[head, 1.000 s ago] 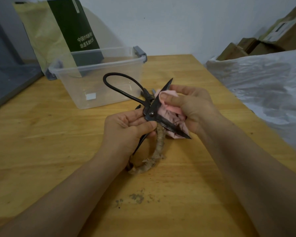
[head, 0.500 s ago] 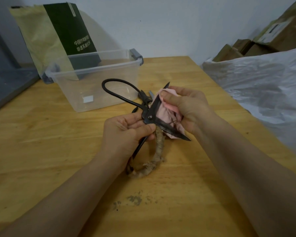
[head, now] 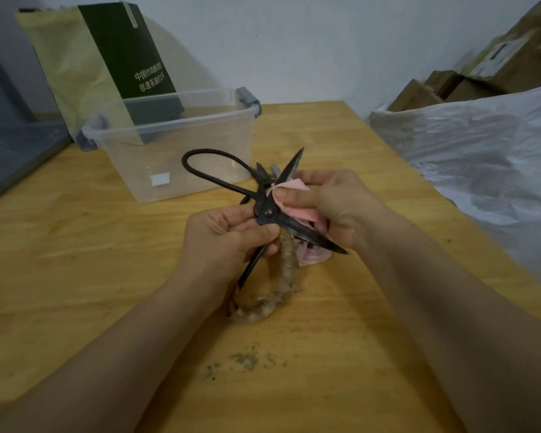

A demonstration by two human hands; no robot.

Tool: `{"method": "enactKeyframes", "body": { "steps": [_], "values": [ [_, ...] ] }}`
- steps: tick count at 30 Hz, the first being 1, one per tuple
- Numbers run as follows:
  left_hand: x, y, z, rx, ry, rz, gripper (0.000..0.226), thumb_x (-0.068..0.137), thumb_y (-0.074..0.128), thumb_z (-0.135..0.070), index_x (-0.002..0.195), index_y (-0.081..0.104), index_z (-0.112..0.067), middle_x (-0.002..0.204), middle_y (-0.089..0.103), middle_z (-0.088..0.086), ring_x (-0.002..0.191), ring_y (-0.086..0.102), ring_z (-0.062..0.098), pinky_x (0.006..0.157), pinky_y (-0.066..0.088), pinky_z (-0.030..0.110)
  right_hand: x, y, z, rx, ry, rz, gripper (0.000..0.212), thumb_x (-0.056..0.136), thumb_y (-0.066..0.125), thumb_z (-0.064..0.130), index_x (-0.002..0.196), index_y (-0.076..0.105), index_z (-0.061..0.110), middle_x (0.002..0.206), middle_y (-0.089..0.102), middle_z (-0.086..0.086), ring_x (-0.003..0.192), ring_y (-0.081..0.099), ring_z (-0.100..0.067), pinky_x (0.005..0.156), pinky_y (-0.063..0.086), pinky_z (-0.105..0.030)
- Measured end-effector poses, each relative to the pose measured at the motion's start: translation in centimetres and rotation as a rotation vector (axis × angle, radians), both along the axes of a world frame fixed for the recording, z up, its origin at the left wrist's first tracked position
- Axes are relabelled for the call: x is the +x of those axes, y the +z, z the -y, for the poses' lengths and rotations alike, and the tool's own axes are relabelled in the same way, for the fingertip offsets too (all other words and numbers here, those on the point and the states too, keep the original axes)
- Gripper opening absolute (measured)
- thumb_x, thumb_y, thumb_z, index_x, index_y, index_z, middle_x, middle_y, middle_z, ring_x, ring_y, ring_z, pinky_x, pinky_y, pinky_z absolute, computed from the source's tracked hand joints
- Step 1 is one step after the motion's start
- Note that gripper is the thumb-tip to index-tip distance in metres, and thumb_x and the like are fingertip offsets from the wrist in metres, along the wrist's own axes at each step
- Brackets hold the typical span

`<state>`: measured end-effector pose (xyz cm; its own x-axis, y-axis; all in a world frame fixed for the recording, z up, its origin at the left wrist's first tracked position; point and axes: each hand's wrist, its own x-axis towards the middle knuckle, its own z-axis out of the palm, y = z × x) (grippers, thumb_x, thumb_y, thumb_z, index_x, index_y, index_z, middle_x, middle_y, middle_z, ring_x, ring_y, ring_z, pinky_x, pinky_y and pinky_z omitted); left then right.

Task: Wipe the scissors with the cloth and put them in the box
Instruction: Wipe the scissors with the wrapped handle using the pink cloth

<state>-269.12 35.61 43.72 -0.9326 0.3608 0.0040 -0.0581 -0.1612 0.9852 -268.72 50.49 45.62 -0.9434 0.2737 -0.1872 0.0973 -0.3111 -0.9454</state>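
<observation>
left hand (head: 228, 242) clamps scissors (head: 267, 212) at pivot, blades splayed; right hand (head: 341, 204) fingers (head: 295, 197) pinch pink cloth (head: 297, 212) on far blade. clear plastic box (head: 181, 120) lies beyond, left hand nearer.

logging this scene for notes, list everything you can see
scissors: one, black, held open over the table
cloth: one, pink, pressed on a blade
box: one, clear, grey clips, behind the scissors
table: one, light wood, under everything
bag: one, green and yellowish, behind the box
plastic sheet: one, white, right of table
cartons: several, brown, far right
stain: one, grey, on the near table
left grip: one, bare hand, holds scissors by the pivot
right grip: one, bare hand, pinches the cloth
</observation>
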Motion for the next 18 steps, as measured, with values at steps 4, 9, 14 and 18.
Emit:
{"method": "enactKeyframes", "body": {
  "steps": [4,9,14,18],
  "values": [
    [0.3,0.1,-0.2,-0.014,-0.028,-0.009,0.025,0.075,0.065,0.012,0.086,0.071,-0.01,0.08,0.074,0.01,0.059,0.065,0.013,0.056,0.054,0.019,-1.2,0.3,-1.1,-0.085,-0.167,-0.075,0.057,0.071,0.072,-0.01,0.124,0.052,-0.006,0.095,0.066,-0.022,0.053,0.069,-0.017,0.044,0.051,-0.023],
    [0.1,-0.1,-0.2,-0.033,-0.02,0.0,0.024,0.074,0.066,0.011,0.086,0.072,-0.009,0.08,0.074,0.011,0.06,0.064,0.016,0.055,0.054,0.019,-1.5,-0.4,-1.4,-0.069,-0.187,-0.068,0.051,0.072,0.075,0.0,0.119,0.058,-0.005,0.089,0.069,-0.022,0.061,0.071,-0.022,0.054,0.055,-0.029],
    [0.0,-0.1,0.0,-0.018,-0.037,0.005,0.024,0.075,0.065,0.01,0.088,0.072,-0.008,0.082,0.074,0.011,0.06,0.066,0.013,0.055,0.055,0.017,-1.1,-0.2,-0.6,-0.12,-0.153,-0.074,0.052,0.067,0.074,-0.011,0.115,0.056,-0.009,0.078,0.068,-0.02,0.055,0.069,-0.022,0.049,0.054,-0.029],
    [0.1,0.1,-0.2,0.004,-0.05,-0.017,0.025,0.074,0.065,0.012,0.091,0.071,-0.006,0.081,0.074,0.011,0.054,0.064,0.011,0.053,0.053,0.016,-1.8,0.0,-1.3,-0.152,-0.255,-0.109,0.056,0.069,0.072,-0.01,0.122,0.054,-0.006,0.089,0.067,-0.021,0.057,0.07,-0.021,0.052,0.056,-0.03]
  ]
}}
